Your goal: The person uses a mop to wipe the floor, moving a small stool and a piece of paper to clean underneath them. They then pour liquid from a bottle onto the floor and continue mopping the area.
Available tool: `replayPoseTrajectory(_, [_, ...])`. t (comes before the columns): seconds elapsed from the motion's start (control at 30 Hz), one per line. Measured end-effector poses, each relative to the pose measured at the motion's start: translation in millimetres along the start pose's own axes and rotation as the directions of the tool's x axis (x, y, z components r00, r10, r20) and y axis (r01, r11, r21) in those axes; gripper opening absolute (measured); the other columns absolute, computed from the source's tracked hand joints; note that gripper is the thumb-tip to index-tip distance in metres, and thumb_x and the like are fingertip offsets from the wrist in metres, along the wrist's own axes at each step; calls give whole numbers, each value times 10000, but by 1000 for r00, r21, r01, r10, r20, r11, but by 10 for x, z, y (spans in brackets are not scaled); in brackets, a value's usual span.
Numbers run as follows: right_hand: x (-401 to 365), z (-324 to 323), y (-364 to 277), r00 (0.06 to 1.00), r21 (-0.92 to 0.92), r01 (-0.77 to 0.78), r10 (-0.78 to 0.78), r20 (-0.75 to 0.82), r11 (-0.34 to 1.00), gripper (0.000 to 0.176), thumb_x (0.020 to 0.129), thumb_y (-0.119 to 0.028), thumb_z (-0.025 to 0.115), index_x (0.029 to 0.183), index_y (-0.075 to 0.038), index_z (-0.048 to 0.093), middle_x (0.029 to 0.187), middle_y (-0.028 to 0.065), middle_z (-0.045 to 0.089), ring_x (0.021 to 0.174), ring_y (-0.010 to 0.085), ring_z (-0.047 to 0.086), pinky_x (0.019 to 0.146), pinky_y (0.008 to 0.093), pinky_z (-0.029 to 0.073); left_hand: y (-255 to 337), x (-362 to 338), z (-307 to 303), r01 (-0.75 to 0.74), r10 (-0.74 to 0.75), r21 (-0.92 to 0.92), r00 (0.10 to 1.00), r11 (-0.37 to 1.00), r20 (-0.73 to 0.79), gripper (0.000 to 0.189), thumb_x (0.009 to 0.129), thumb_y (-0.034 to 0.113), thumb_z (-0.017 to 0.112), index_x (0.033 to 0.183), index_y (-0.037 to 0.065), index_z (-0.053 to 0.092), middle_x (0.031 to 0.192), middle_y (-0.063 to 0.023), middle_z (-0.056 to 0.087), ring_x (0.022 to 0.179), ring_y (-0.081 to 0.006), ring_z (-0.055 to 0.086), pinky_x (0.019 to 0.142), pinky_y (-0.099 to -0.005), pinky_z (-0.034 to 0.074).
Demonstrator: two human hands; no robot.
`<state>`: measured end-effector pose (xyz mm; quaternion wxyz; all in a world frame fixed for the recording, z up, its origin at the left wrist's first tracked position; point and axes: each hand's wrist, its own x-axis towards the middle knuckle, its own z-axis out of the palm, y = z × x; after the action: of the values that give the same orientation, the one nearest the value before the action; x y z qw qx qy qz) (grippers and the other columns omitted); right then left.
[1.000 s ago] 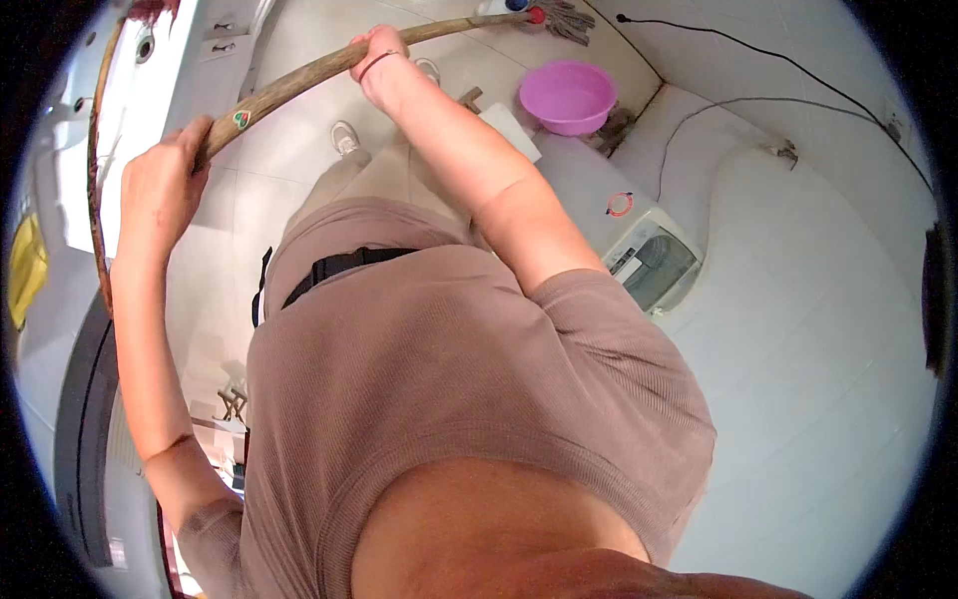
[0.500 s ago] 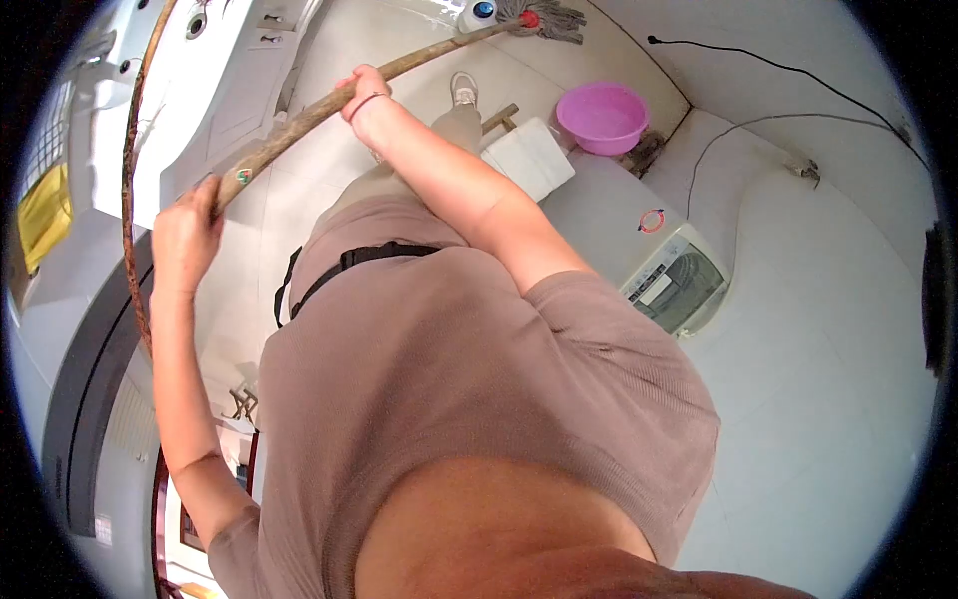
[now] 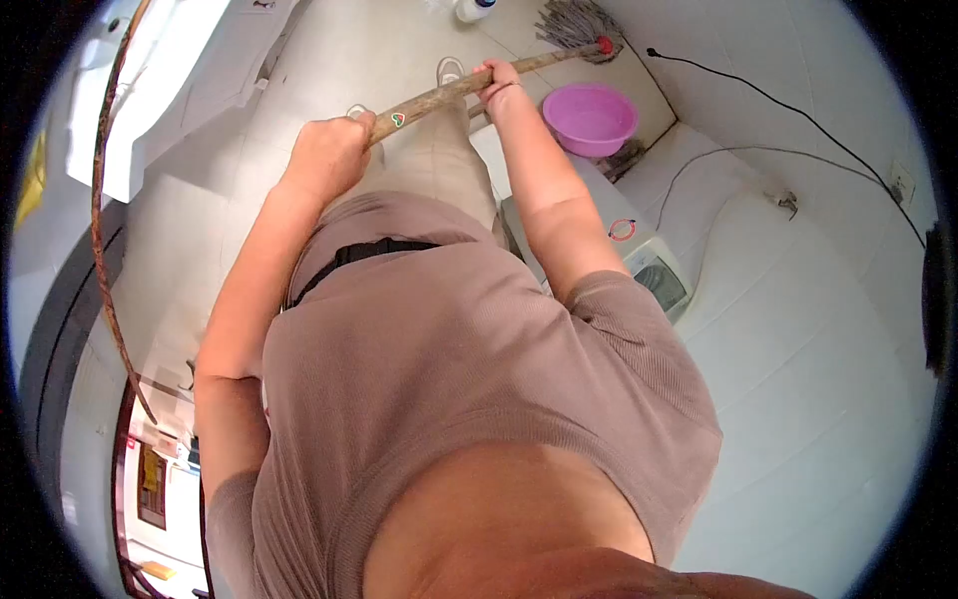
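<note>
Both hands grip the wooden handle of a string mop (image 3: 434, 100). My left hand (image 3: 331, 152) is closed around the top end, near a small green, white and red sticker. Farther down the handle, my right hand (image 3: 497, 82) wraps around it, with a thin band at the wrist. The mop's grey string head (image 3: 579, 25), with a red socket, rests on the tiled floor by the wall, beyond the pink basin (image 3: 591, 120).
A white bottle with a blue cap (image 3: 474, 10) stands on the floor. The washing machine (image 3: 661, 280) is at my right, a black cable (image 3: 758, 85) on the wall behind it. A long brown stick (image 3: 100, 210) leans at the left near a white sink unit (image 3: 190, 80).
Both hands have moved to the right, the left one coming in toward my body. The mop head has swung right, away from the bottle and toward the wall.
</note>
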<state>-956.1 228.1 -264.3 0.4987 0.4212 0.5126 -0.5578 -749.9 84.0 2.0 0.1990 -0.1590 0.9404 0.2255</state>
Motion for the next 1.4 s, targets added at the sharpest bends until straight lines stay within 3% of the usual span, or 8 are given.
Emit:
replayPoseTrajectory(0.17, [369, -284, 337, 985, -308, -31, -23, -169, 951, 141, 770, -188, 455, 722, -56, 467, 665, 88, 548, 526, 205, 528, 435, 355, 445, -99, -599, -228, 141, -138, 0, 971, 990, 192, 214, 675, 102, 535, 878, 50, 488, 670, -135, 563, 628, -290, 560, 559, -385, 438])
replayPoseTrajectory(0.23, [494, -260, 616, 993, -363, -74, 102, 60, 929, 170, 770, -220, 448, 719, -62, 482, 673, 101, 565, 501, 210, 527, 382, 327, 418, -274, -953, -325, 181, -177, -5, 964, 983, 201, 267, 659, 89, 562, 914, 63, 488, 706, -135, 563, 645, -299, 554, 574, -390, 434])
replayPoseTrajectory(0.5, [-199, 928, 2248, 978, -44, -104, 94, -184, 994, 94, 746, -84, 427, 819, -24, 421, 650, 103, 480, 527, 222, 508, 429, 326, 443, -953, -2272, -719, 323, -323, 20, 944, 946, 68, 393, 610, 41, 598, 983, 103, 494, 765, -129, 565, 665, -310, 548, 583, -390, 424])
replayPoseTrajectory(0.73, [-939, 1458, 3092, 920, -35, -378, 372, -123, 925, 121, 761, -39, 424, 879, -19, 416, 680, 112, 468, 565, 243, 517, 471, 379, 460, -1162, -3066, -918, 711, -697, -17, 693, 703, 185, 358, 581, 13, 614, 930, 70, 561, 716, -170, 567, 684, -305, 565, 606, -354, 433])
replayPoseTrajectory(1.1, [-523, 1128, 2308, 982, -172, -130, 103, -158, 977, 123, 732, -58, 492, 811, -11, 411, 648, 123, 457, 496, 265, 454, 455, 374, 423, -1008, -2933, 47, 711, -682, -464, 681, 528, 266, 376, 609, 39, 631, 975, 55, 547, 700, -132, 576, 623, -202, 568, 599, -280, 433])
replayPoseTrajectory(1.23, [-369, 952, 1712, 991, -298, -117, 90, -103, 947, 159, 729, -108, 546, 801, -18, 437, 621, 117, 472, 516, 247, 472, 462, 375, 427, -685, -2488, 534, 647, -595, -732, 681, 214, 427, 323, 649, 53, 541, 963, -21, 535, 754, -127, 590, 681, -162, 549, 639, -266, 427])
replayPoseTrajectory(1.3, [-436, 963, 1426, 990, -647, 124, -135, 34, 752, 198, 726, -148, 573, 824, -14, 465, 633, 104, 507, 535, 225, 513, 452, 353, 445, -658, -2131, 570, 686, -541, -705, 668, 180, 511, 329, 646, 65, 515, 951, -58, 526, 747, -124, 582, 669, -163, 536, 639, -261, 424])
replayPoseTrajectory(1.4, [-131, 944, 1233, 1000, -797, -27, 21, -19, 603, 237, 708, -180, 583, 801, 15, 484, 674, 103, 535, 525, 201, 549, 299, 277, 392, -658, -1965, 401, 716, -472, -696, 628, 41, 618, 337, 636, 75, 521, 939, -74, 527, 744, -118, 578, 672, -166, 531, 643, -263, 424])
